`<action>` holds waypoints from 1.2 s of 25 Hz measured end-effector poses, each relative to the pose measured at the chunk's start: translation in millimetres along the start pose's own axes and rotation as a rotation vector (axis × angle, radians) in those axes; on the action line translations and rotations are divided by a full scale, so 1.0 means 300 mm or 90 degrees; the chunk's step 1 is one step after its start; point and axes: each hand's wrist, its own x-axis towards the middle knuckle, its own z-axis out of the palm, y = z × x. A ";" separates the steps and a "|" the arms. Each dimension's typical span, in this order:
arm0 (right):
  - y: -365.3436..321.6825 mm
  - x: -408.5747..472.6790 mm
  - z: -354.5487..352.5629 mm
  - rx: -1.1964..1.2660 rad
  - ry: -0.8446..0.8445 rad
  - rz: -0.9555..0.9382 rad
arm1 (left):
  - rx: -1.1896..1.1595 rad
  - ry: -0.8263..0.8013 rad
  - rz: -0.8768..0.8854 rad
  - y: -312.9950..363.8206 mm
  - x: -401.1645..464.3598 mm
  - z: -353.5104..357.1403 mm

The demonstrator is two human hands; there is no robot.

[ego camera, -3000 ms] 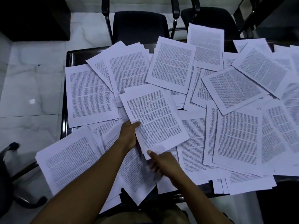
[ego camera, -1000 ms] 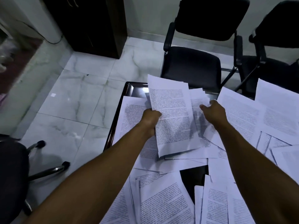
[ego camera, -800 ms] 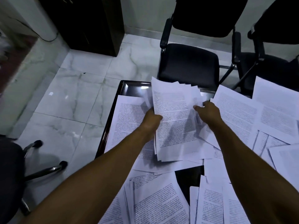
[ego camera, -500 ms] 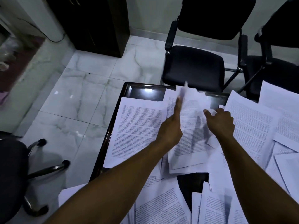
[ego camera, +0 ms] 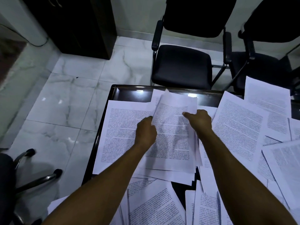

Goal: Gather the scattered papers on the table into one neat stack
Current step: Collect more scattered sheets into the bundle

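The gathering is sitting at an early stage, by my judgement: a small bundle of sheets (ego camera: 173, 138) is forming between the two hands at the far left corner of the counter (ego camera: 129, 91), while most of the papers are lying loose around it. The left hand (ego camera: 146, 132) is curling its fingers against the bundle's left edge and appears to be gripping it there, with that edge lifting slightly off the sheets below. The right hand (ego camera: 199, 120) is resting over the bundle's right edge with its thumb reaching inward across the top sheet; its fingers look bent over the edge, holding it, though the fingertips are hidden. The bundle's edges are not lining up yet, with corners fanning out at the far end and along the near side, so squaring it is remaining to be done. Just left of the left hand a single large sheet (ego camera: 120, 129) is lying flat and partly under the bundle. To the right of the right hand, several overlapping sheets (ego camera: 240, 125) are spreading toward the frame edge, and nearer the person than both hands, more printed pages (ego camera: 155, 207) are lying at mixed angles with a dark patch of counter showing between them. All of these are waiting to be collected. No tray, box or other container is showing anywhere in the view, so nothing is holding the papers but the counter itself.
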 end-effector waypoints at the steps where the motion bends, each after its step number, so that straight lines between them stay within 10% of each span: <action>1: -0.007 -0.016 -0.003 0.055 -0.013 -0.024 | -0.051 -0.001 -0.017 -0.007 -0.002 -0.010; 8: -0.100 -0.141 -0.062 0.287 -0.171 -0.148 | -0.400 -0.020 -0.103 -0.090 -0.027 -0.251; 15: -0.101 -0.314 0.270 -0.115 -0.115 -0.132 | -0.032 0.104 -0.170 -0.279 -0.054 -0.517; 25: -0.160 -0.418 0.390 0.216 -0.273 -0.087 | -0.091 0.115 -0.183 -0.291 -0.062 -0.488; 30: -0.197 -0.435 0.288 0.334 -0.277 -0.144 | -0.374 0.048 -0.201 -0.286 -0.054 -0.539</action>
